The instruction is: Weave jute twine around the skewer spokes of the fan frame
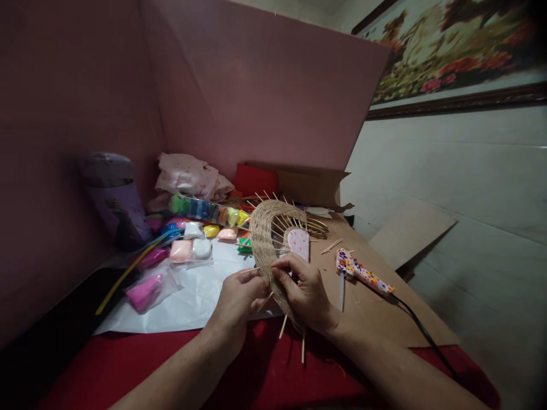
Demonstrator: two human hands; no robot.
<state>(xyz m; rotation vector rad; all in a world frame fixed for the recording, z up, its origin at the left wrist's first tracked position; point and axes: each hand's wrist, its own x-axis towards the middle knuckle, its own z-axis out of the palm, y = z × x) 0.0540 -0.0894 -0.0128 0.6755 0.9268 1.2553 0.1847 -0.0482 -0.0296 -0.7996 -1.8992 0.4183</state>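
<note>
A woven twine piece [269, 245] with wooden sticks [282, 327] radiating from it was held upright between both hands above the red table [128, 364]. The left hand [241, 296] was closed narrowly, its fingertips [261, 286] pinched on the near edge of the weave. The right hand [305, 290] was curled around the same rim from the other side, fingers [284, 272] pressed tight against the twine. A pink dotted panel [298, 244] was seen just beyond the right fingers, inside the weave. Right of the right hand, a glue gun [363, 273] with dotted covering was laid on brown cardboard [384, 313], its cord run toward the table edge. Left of and beyond the left fingers, white paper [192, 302] was spread, with clay packets [188, 247] crowded past it. Open room was left on the paper and on the red surface below the wrists.
</note>
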